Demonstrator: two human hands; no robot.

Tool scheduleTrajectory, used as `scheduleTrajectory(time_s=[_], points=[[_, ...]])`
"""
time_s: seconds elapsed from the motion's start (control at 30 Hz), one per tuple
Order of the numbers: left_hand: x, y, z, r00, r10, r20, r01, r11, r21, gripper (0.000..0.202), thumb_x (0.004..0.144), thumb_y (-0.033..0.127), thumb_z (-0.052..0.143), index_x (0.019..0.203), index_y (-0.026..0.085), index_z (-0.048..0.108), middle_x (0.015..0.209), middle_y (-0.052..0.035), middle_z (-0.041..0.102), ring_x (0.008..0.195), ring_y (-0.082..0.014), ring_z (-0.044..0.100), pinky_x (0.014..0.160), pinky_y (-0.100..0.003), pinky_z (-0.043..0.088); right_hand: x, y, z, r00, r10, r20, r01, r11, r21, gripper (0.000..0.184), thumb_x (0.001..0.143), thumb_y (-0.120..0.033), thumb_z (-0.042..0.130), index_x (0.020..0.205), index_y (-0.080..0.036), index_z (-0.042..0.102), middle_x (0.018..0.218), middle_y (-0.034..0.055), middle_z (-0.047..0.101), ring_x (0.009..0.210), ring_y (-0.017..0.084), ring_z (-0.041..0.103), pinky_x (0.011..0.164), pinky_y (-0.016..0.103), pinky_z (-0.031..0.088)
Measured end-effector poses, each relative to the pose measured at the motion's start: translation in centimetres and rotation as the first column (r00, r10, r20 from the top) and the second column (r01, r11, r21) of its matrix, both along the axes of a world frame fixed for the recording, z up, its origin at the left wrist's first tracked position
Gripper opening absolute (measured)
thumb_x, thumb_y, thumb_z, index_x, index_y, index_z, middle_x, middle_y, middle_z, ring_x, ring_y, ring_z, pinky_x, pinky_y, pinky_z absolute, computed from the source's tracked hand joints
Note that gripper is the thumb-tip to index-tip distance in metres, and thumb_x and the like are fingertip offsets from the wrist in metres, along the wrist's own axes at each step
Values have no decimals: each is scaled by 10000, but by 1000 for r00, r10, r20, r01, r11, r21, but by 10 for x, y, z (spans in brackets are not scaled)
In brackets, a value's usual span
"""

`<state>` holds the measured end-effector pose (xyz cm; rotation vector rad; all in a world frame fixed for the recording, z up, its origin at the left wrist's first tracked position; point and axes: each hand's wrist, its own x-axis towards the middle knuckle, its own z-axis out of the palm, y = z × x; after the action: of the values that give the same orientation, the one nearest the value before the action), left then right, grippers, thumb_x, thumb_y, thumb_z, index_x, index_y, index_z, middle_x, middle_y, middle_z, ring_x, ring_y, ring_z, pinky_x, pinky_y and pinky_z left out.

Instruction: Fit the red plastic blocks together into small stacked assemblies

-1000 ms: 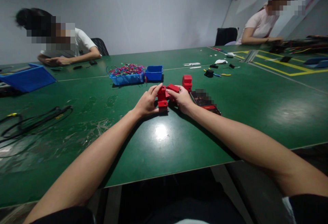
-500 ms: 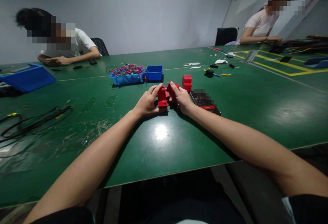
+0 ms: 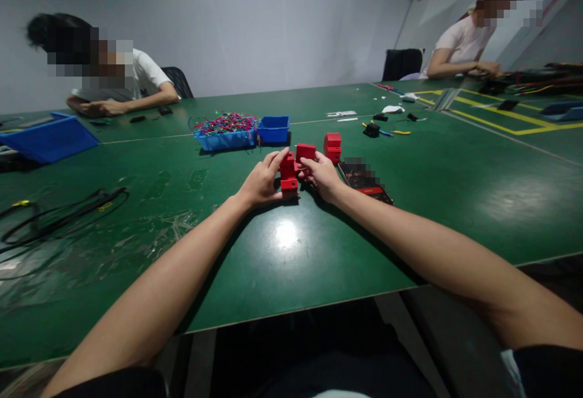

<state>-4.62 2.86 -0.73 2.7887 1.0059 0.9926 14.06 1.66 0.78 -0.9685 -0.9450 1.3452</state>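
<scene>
My left hand (image 3: pixel 262 180) is closed around a red notched block (image 3: pixel 288 184) with holes in it, held upright just above or on the green table. Right beside it, my right hand (image 3: pixel 322 174) is closed at the lower edge of a second red piece (image 3: pixel 306 152), which has a flat face. Its thumb lies below that face, and the other fingers are partly hidden. The two red pieces are close together; whether they are joined, I cannot tell. Another red block (image 3: pixel 332 147) stands on the table just beyond my right hand.
A dark phone-like device (image 3: pixel 367 184) lies right of my right hand. Ahead are a blue bin of colourful wires (image 3: pixel 228 133) and a smaller blue bin (image 3: pixel 274 129). Black cables (image 3: pixel 68 219) lie left. Two people (image 3: pixel 150 79) (image 3: pixel 460 45) sit across the table.
My right thumb has slid down off the face of the second red piece, which now shows more fully and more upright. My left hand and its block have stayed in place.
</scene>
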Motion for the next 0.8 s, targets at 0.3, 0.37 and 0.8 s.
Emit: scheduleTrajectory(time_s=[0.3, 0.37, 0.8], points=[[-1, 0, 0, 1000, 4, -13, -4, 1000, 0, 1121, 702, 564, 782, 1571, 164, 199, 1452, -225, 433, 1297, -383, 530, 1040, -487, 492, 6, 3, 4, 973, -44, -228, 12, 990, -139, 129, 673, -177, 413, 685, -174, 542, 531, -3, 608, 408, 110, 523, 437, 224, 358], [-1, 0, -1, 1000, 5, -12, -5, 1000, 3, 1118, 704, 570, 778, 1570, 162, 203, 1450, -226, 436, 1290, -383, 535, 1033, -487, 498, 6, 2, 5, 964, -15, -266, -19, 992, -123, 124, 661, -198, 412, 668, -179, 534, 513, 3, 599, 404, 118, 507, 441, 233, 349], [-1, 1, -2, 1000, -13, 2, 12, 1000, 22, 1087, 713, 530, 779, 1563, 149, 220, 1443, -230, 443, 1297, -380, 528, 1036, -487, 501, 4, 2, 5, 971, 42, -235, -78, 986, -146, 123, 770, -260, 565, 682, -177, 548, 502, -29, 567, 418, 75, 465, 423, 201, 319]])
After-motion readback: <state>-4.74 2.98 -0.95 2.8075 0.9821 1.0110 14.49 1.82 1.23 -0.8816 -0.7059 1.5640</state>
